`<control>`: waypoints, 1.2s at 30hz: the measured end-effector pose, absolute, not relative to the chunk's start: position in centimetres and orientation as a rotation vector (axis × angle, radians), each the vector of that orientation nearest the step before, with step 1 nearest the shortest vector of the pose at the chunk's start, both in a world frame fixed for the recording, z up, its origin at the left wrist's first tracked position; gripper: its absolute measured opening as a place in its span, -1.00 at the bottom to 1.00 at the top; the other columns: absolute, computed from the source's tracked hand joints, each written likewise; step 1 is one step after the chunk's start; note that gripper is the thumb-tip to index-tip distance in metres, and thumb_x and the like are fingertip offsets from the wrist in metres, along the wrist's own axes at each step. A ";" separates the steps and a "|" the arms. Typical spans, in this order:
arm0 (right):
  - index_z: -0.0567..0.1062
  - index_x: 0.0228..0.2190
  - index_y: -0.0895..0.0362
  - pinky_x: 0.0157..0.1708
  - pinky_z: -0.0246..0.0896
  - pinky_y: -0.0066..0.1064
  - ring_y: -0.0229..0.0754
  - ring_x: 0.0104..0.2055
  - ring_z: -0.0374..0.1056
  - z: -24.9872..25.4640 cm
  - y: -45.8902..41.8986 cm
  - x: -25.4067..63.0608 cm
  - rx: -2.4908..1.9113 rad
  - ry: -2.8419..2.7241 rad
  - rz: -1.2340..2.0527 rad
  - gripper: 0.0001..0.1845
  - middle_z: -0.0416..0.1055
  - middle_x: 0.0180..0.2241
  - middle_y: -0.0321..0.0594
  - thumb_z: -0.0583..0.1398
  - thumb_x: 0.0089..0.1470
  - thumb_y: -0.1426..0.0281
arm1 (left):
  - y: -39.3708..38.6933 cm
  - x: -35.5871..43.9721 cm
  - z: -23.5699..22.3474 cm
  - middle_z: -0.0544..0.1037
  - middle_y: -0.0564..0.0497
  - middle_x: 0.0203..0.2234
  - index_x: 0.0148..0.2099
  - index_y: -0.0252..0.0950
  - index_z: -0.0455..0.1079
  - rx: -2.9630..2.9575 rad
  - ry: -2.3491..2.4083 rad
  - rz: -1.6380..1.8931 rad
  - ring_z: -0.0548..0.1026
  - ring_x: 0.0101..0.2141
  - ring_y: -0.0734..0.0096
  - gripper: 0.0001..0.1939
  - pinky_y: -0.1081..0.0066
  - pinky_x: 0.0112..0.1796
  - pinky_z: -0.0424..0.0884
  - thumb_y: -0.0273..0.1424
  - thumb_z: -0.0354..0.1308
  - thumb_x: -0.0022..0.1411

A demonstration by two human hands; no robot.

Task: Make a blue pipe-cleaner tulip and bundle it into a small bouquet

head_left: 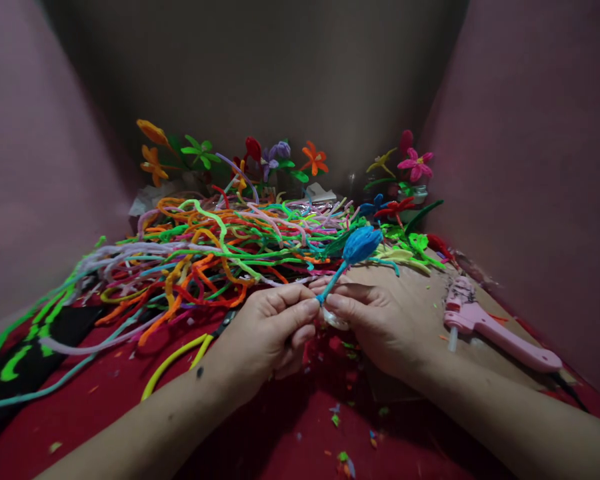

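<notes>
A blue pipe cleaner flower (362,245) with a closed, bud-like head leans up and to the right on its thin stem. My left hand (279,323) pinches the lower end of the stem between thumb and fingers. From the other side, my right hand (367,313) grips the same stem end, thumb close to the left thumb. Something whitish and shiny (335,320) shows just below the fingertips; its kind is unclear. Yellow-handled scissors or pliers (180,357) lie partly hidden behind my left forearm.
A big heap of colourful pipe cleaners (215,247) spreads behind my hands. Finished pipe cleaner flowers (267,160) stand along the back. A pink glue gun (500,333) rests on cardboard (410,293) at the right. Small scraps (345,460) dot the red cloth (280,433).
</notes>
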State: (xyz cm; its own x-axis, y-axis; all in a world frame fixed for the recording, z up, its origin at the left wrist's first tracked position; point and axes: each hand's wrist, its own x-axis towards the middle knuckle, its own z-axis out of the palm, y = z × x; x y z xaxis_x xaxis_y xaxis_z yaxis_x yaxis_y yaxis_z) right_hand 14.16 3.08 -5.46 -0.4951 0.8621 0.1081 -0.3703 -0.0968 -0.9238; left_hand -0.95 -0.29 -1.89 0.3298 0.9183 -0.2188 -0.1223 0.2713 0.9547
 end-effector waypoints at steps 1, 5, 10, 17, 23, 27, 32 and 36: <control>0.55 -0.26 0.04 -0.11 0.16 -0.32 -0.22 -0.21 0.35 -5.5 3.1 14.2 -0.592 -1.251 1.757 -0.79 0.49 -0.25 -0.26 0.23 -0.01 0.38 | -0.3 -1.0 -2.0 0.11 0.25 -0.77 -0.41 -0.27 0.23 0.985 0.909 0.865 -0.09 -0.79 0.71 -0.83 0.62 -0.76 -0.07 -0.32 0.03 0.21; 0.57 -0.31 0.06 -0.12 0.15 -0.32 -0.22 -0.26 0.36 -5.5 3.1 14.2 -0.617 -1.215 1.793 -0.82 0.50 -0.32 -0.25 0.25 -0.05 0.42 | -0.2 -1.4 -2.6 0.13 0.25 -0.74 -0.38 -0.28 0.25 0.838 0.769 0.835 -0.14 -0.80 0.75 -0.87 0.67 -0.79 -0.04 -0.38 0.01 0.23; 0.57 -0.47 0.09 -0.29 0.17 -0.35 -0.26 -0.43 0.32 -5.3 3.1 14.2 -0.617 -1.179 1.839 -0.93 0.47 -0.49 -0.29 0.28 -0.11 0.39 | -0.1 -1.6 -3.0 0.12 0.24 -0.72 -0.36 -0.32 0.29 0.742 0.656 0.815 -0.16 -0.80 0.76 -0.86 0.69 -0.82 0.01 -0.43 -0.03 0.24; 0.55 -0.52 0.11 -0.28 0.14 -0.38 -0.26 -0.39 0.30 -5.5 3.2 14.2 -0.556 -1.185 1.770 -0.98 0.45 -0.49 -0.31 0.27 -0.11 0.45 | -0.2 -1.3 -2.5 0.10 0.26 -0.74 -0.37 -0.31 0.30 0.766 0.691 0.764 -0.18 -0.81 0.75 -0.84 0.67 -0.82 -0.01 -0.36 -0.01 0.23; 0.55 -0.47 0.12 -0.24 0.17 -0.32 -0.21 -0.35 0.31 -5.6 3.0 14.1 -0.638 -1.177 1.754 -0.94 0.46 -0.46 -0.29 0.26 -0.10 0.44 | -0.7 -0.9 -3.1 0.32 0.10 -0.68 -0.48 -0.29 0.31 1.739 1.334 0.943 0.23 -0.66 0.57 -0.80 0.55 -0.62 0.13 -0.33 0.04 0.16; 0.54 -0.51 0.09 -0.18 0.17 -0.30 -0.21 -0.31 0.32 -5.8 2.8 14.2 -0.680 -1.184 1.685 -0.95 0.45 -0.45 -0.32 0.30 -0.14 0.46 | -0.8 -1.5 -4.2 0.40 0.05 -0.57 -0.41 -0.28 0.34 2.230 1.494 0.952 0.30 -0.56 0.51 -0.85 0.49 -0.47 0.16 -0.41 0.00 0.18; 0.55 -0.51 0.07 -0.17 0.19 -0.27 -0.18 -0.27 0.34 -5.6 2.7 14.1 -0.684 -1.178 1.669 -0.93 0.48 -0.42 -0.31 0.31 -0.16 0.46 | -0.5 -1.3 -3.4 0.26 0.13 -0.73 -0.58 -0.29 0.27 2.005 1.445 0.974 0.20 -0.68 0.59 -0.74 0.55 -0.59 0.10 -0.41 0.03 0.16; 0.56 -0.45 0.09 -0.30 0.21 -0.34 -0.22 -0.38 0.33 -5.3 2.7 14.1 -0.654 -1.157 1.741 -0.89 0.48 -0.46 -0.30 0.31 -0.17 0.43 | -0.2 -1.0 -2.2 0.32 0.12 -0.77 -0.57 -0.31 0.27 1.480 1.255 0.804 0.21 -0.80 0.62 -0.71 0.60 -0.74 0.07 -0.33 0.02 0.17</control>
State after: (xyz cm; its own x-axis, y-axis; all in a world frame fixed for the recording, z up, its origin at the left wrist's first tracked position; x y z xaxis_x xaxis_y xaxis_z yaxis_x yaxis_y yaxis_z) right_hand 14.07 2.70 -5.25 -0.4397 0.8965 0.0547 -0.3977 -0.1397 -0.9068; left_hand -0.98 -0.23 -2.24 0.2422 0.9640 -0.1099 0.3033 0.0324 0.9524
